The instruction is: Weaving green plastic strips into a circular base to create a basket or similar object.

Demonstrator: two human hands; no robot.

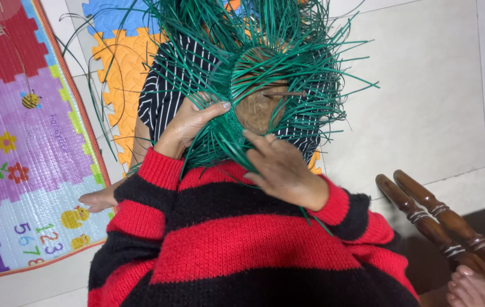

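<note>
I am mid-weave, my left hand (188, 122) gripping the green strands (265, 51) around the brown mould (256, 102) on my lap, my right hand (279, 167) half-open against them, ready to tuck one.

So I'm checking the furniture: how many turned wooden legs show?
2: both wooden legs lie side by side at lower right, by a foot; more may be hidden off-frame.

No packages, labels, signs or screens show in this view. The only printed surface is a soft foam play mat (32, 142) lying flat on the floor at the left, patterned in red, purple, pale blue and green with an orange border and small cartoon pictures.
</note>
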